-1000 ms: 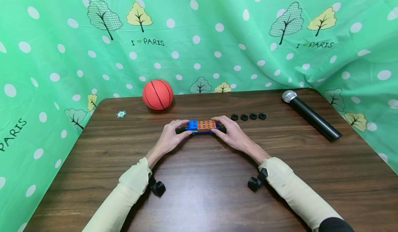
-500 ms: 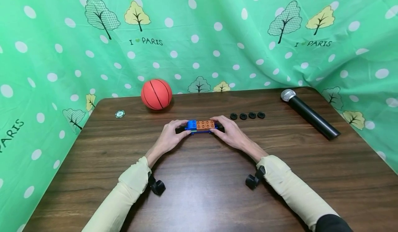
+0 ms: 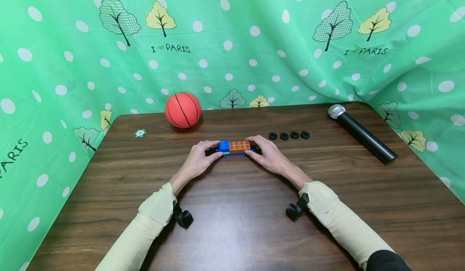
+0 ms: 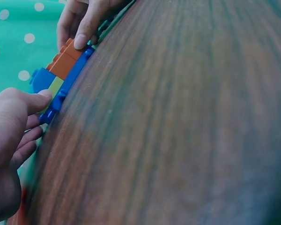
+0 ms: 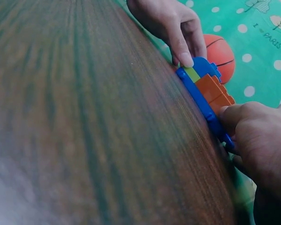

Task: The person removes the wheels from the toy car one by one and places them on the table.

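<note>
A toy building-block car (image 3: pixel 239 146) sits on the table between both hands. It has a long blue base, a rounded blue block and a yellow-green piece (image 4: pixel 55 87) at its left end, and orange blocks (image 5: pixel 214 92) with studs along the rest. My left hand (image 3: pixel 197 158) pinches the blue end, thumb on the near side and fingers at the far side. At the orange end, my right hand (image 3: pixel 270 156) grips in the same way, its thumb against the near face. Several small black wheels (image 3: pixel 284 136) lie in a row just beyond the right hand.
A red ball with black lines (image 3: pixel 183 110) stands at the back left, with a round chip (image 3: pixel 140 133) to its left. A black microphone (image 3: pixel 363 134) lies at the back right. Behind the brown table (image 3: pixel 236 214) hangs a green dotted cloth (image 3: pixel 218 24).
The head view has shifted slightly, and the right wrist has edged a little to the left. Both hands keep their hold on the block car, which stays in place.
</note>
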A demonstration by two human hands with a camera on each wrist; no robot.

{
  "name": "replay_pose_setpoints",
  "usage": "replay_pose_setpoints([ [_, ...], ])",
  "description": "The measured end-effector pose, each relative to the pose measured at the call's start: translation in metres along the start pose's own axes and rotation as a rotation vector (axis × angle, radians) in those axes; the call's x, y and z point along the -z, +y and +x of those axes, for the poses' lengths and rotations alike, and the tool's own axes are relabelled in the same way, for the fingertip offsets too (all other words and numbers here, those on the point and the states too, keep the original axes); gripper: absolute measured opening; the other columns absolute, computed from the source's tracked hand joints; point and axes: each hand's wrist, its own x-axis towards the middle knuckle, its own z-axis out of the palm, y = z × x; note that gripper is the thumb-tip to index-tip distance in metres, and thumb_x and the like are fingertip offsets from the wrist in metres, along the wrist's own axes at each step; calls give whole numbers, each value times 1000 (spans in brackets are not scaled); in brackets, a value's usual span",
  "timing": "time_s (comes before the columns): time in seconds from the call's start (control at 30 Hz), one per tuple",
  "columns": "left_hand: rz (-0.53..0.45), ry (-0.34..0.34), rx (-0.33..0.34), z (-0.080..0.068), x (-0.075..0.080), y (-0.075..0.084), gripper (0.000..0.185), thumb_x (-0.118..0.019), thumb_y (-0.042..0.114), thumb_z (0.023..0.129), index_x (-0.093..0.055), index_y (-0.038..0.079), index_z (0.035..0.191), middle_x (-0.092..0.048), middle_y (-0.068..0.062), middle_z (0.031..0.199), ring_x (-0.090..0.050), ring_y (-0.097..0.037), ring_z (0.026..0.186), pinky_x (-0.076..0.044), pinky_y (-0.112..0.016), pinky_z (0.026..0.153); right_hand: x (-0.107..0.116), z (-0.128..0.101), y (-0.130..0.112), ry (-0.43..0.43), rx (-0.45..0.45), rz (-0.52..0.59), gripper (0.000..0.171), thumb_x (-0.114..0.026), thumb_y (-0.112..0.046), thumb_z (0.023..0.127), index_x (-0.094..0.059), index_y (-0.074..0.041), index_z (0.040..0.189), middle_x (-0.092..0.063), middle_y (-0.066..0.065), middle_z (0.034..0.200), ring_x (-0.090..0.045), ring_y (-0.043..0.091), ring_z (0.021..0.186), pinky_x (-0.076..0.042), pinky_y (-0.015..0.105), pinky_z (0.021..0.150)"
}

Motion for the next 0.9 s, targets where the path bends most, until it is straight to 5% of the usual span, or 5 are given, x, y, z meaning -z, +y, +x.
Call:
replay_pose_setpoints([
  [0.6, -22, -25, 26, 0, 2, -3, 52, -78, 21, 94, -62, 1, 140, -70, -14, 125, -59, -30, 118, -46, -48, 103, 2, 0, -2, -11, -49, 19, 48, -73, -16, 98, -57, 1, 140, -63, 17, 127, -61, 31, 115, -51, 49, 94],
  [0.9, 12, 26, 19, -17, 21, -1, 60, -77, 26, 95, -56, 4, 147, -64, -14, 136, -54, -32, 130, -41, -52, 110, 16, -16, -6, 29, -76, 24, 48, -68, -25, 102, -55, -3, 142, -61, 14, 132, -59, 31, 120, -49, 52, 98],
])
